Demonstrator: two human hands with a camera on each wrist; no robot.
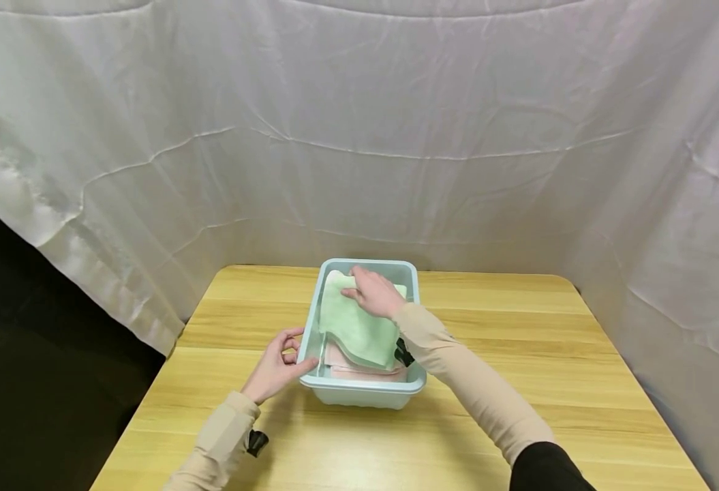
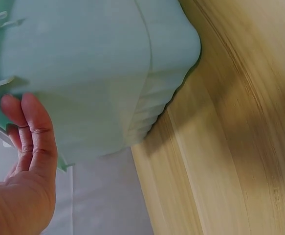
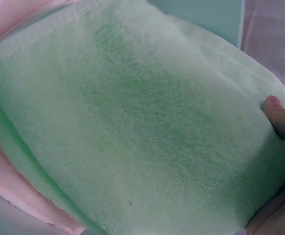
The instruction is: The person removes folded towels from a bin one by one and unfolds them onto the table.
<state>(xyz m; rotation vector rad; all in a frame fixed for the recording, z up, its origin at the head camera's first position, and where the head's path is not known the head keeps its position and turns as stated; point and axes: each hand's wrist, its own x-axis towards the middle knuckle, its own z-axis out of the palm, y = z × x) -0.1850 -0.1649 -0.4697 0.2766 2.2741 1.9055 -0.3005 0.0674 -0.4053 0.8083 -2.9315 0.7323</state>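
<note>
A pale blue-green plastic storage bin stands on the table. My left hand holds its left rim, thumb over the edge and fingers curled beneath it on the outside, as the left wrist view shows close up. Inside the bin, a folded light green towel lies over folded pink towels. With the thumb on top, my right hand grips the far edge of the green towel. In the right wrist view the fluffy green towel fills most of the picture, and my other fingers are mostly hidden by it.
The wooden table extends to both sides of the bin and in front of it. A pale curtain hangs behind the table and along its sides. Dark fabric shows at the left.
</note>
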